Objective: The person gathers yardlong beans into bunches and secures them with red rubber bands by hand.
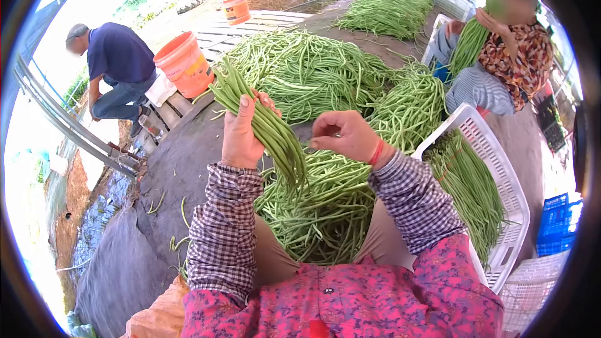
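My left hand [244, 134] is wrapped round a bundle of long green beans [275, 134], held up at a slant in front of me. To its right, my right hand [344, 134] hovers apart from the bundle, its fingers curled in with thumb and forefinger close together. Whether anything small sits in that pinch I cannot make out. Below both hands, a heap of loose long beans [319, 213] lies between my knees. By my right arm stands a white plastic crate [510, 197] with long beans [466, 188] laid lengthwise in it.
A large pile of long beans [307, 75] covers the dark ground sheet [181, 181] ahead, another [394, 9] farther back. Orange buckets [184, 66] stand at left. One person [122, 56] sits at left; another [513, 56] at right holds beans. A blue crate [557, 222] is at far right.
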